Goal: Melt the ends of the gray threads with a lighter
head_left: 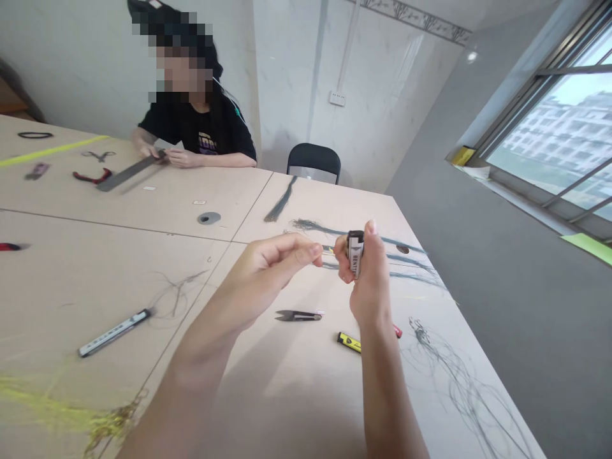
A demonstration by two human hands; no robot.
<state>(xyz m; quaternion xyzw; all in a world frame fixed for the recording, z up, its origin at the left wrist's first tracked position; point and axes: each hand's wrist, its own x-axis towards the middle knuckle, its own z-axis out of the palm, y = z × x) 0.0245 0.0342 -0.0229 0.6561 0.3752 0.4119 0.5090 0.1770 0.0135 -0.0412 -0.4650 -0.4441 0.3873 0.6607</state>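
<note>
Over this pale beige laminate table, long dark fibre strands stretch away at two o'clock, with the right hand cutting across part of them. At six o'clock lie black-handled steel thread snips, at five a yellow-and-black utility knife, and out at eight a slim white box cutter. Far off at eleven, a co-worker's hands are on a long grey metal ruler. And in the right hand, a slim grey-and-white lighter, upright, clenched between thumb and curled fingers, its dark top showing and its printed label facing us! The left hand is close by at nine o'clock, thumb and fingertips pinched together; whatever they may hold is too fine to tell.
</note>
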